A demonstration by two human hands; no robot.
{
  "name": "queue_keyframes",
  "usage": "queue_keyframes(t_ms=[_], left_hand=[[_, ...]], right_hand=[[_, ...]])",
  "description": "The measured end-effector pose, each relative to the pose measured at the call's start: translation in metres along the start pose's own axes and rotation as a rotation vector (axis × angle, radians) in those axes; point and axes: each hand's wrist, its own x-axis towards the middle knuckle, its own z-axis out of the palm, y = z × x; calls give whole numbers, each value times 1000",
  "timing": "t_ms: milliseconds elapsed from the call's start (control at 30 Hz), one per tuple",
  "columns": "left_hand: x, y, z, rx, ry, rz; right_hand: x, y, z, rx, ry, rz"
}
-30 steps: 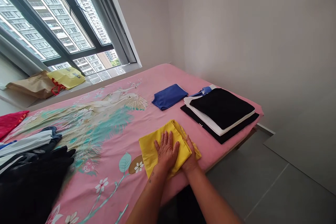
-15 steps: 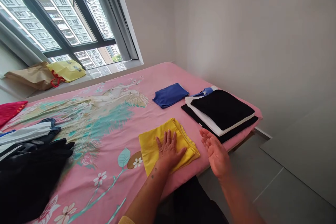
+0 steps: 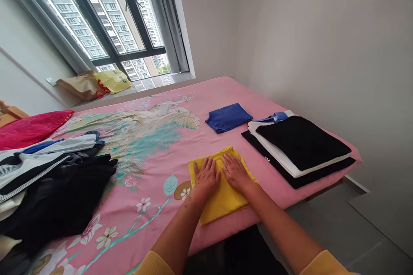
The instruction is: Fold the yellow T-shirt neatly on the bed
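Note:
A folded yellow garment (image 3: pixel 222 204) lies near the front edge of the pink flowered bed. Both palms press flat on it. My left hand (image 3: pixel 206 176) rests on its left half with the fingers stretched out. Beside it, my right hand (image 3: pixel 235 172) lies on the upper middle, fingers extended. Behind the garment sits a folded blue garment (image 3: pixel 229 117). To the right is a stack of folded clothes, with a black garment (image 3: pixel 303 142) on top of a white one (image 3: pixel 274 152) and another black one beneath.
A heap of unfolded clothes (image 3: pixel 64 197) covers the bed's left side, with a red cushion (image 3: pixel 35 126) behind it. A paper bag (image 3: pixel 79 86) and a yellow bag (image 3: pixel 114 81) stand on the window sill. The wall borders the bed at the right.
My right hand has come down from the air beside the yellow garment onto it. The left hand has shifted toward its left side. The view has turned left.

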Motion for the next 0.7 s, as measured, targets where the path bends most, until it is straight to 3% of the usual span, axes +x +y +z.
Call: queue_keyframes(t_ms=[100, 200, 300, 400, 567, 700], left_hand=[[6, -41, 1, -10, -76, -136], [0, -77, 1, -34, -52, -301], [-21, -93, 1, -55, 3, -389], [-55, -82, 5, -79, 51, -403], [-119, -38, 24, -100, 178, -369], [-141, -20, 36, -117, 247, -426]], right_hand=[[-3, 10, 17, -161, -31, 1], [-6, 12, 22, -232, -34, 2], [-5, 12, 25, -261, -16, -1], [-5, 13, 29, -274, 7, -5], [-7, 14, 32, -300, 13, -7], [-2, -2, 23, -311, 18, -11]])
